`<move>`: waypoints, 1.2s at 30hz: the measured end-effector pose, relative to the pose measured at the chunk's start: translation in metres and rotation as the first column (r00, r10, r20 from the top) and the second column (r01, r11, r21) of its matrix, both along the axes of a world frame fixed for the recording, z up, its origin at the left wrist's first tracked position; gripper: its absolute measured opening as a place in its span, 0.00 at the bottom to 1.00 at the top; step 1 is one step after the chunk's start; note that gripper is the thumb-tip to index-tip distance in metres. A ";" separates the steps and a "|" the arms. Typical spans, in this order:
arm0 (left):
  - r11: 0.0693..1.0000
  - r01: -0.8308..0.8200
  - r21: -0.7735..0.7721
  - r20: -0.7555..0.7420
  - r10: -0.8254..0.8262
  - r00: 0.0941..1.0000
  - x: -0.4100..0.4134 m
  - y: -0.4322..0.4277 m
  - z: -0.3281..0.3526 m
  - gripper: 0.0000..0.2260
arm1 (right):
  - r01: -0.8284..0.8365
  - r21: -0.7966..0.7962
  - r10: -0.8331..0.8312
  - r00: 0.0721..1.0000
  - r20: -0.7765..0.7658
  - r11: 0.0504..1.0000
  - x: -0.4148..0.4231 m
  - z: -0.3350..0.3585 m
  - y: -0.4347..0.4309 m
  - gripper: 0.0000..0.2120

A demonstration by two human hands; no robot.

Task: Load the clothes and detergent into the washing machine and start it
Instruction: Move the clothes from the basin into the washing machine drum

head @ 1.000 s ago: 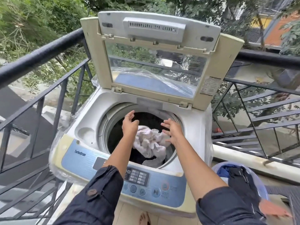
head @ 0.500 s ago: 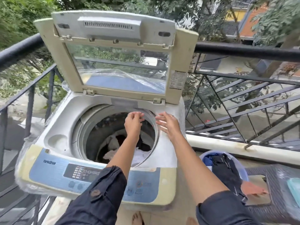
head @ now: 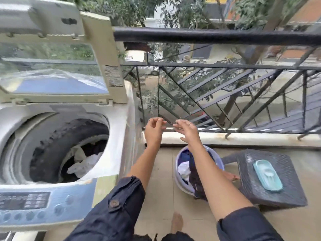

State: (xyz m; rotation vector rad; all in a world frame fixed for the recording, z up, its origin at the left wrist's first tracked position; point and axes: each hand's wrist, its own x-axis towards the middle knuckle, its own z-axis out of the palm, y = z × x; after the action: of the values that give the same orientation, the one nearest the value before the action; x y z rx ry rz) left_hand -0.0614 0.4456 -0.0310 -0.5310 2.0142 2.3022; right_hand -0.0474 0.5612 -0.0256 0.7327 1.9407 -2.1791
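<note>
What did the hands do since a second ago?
Both hands, left hand and right hand, let go of the pale cloth in the washing machine drum and swung right, empty, above the laundry basket. The lid stayed open, and the basket still holds clothes.

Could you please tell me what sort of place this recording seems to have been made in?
Most likely a home balcony used for laundry: a black railing overlooks trees and a street, a top-loading washer stands open, and a basket of clothes sits on the tiled floor.
</note>
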 end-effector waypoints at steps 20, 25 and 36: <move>0.847 0.473 -0.244 0.301 -0.398 0.867 -0.030 0.198 -0.220 0.16 | 0.391 0.204 -0.433 0.869 0.238 0.897 0.042 -0.248 0.210 0.05; 0.657 0.624 -0.424 0.369 -0.504 0.781 -0.053 0.225 -0.323 0.20 | 0.441 0.174 -0.473 0.788 0.395 0.880 0.047 -0.355 0.228 0.12; 0.400 0.751 -0.524 0.469 -0.600 0.647 -0.065 0.254 -0.498 0.42 | 0.427 0.170 -0.446 0.716 0.537 0.888 0.050 -0.509 0.225 0.45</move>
State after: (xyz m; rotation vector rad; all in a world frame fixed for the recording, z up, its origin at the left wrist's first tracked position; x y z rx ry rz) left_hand -0.1262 0.6994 -0.5293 0.1019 2.3058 0.9270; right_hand 0.0025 0.7862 -0.5343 1.7692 1.5930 -1.8068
